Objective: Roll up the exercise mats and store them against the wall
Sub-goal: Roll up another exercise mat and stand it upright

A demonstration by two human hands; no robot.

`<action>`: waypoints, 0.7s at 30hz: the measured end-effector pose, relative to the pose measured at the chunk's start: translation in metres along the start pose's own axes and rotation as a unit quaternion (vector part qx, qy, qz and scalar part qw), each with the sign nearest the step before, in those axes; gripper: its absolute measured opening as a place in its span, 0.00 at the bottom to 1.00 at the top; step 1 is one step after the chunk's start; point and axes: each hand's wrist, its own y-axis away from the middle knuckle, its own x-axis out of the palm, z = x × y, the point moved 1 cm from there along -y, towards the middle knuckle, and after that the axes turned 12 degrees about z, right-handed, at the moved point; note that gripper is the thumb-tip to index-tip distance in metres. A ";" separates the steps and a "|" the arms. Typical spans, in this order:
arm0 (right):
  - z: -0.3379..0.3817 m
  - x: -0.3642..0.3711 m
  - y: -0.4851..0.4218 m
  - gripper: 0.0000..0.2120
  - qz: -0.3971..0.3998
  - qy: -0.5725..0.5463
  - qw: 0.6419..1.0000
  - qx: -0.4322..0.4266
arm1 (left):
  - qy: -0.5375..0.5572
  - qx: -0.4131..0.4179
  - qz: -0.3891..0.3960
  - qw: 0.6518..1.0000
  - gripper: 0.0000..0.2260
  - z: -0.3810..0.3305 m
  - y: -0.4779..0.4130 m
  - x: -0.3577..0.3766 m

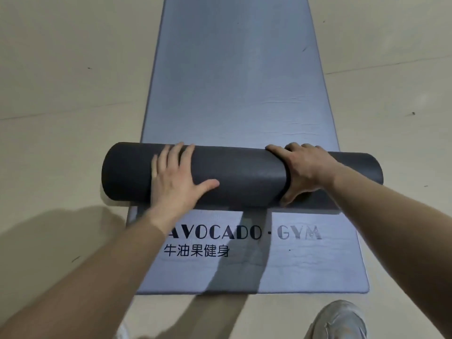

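A dark grey rolled mat (244, 177) lies crosswise on a flat blue-grey mat (234, 81) printed with "AVOCADO · GYM". The roll is wider than the flat mat and overhangs it at both sides. Its right part looks thinner than the left, and a dark loose edge shows under it at the near right. My left hand (176, 179) presses flat on the roll's left half, fingers straight and spread. My right hand (300, 167) grips the right half, with fingers curled over the top and the thumb on the near side.
Beige floor (61, 94) with thin seams surrounds the mats on both sides. A light grey shoe (342, 319) stands at the bottom right, just in front of the flat mat's near edge. The flat mat runs away from me past the top of the view.
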 end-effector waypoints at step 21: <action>0.223 0.098 0.019 0.46 0.081 -0.566 0.809 -0.139 | 0.656 -0.276 0.064 0.700 0.47 0.068 0.178 0.081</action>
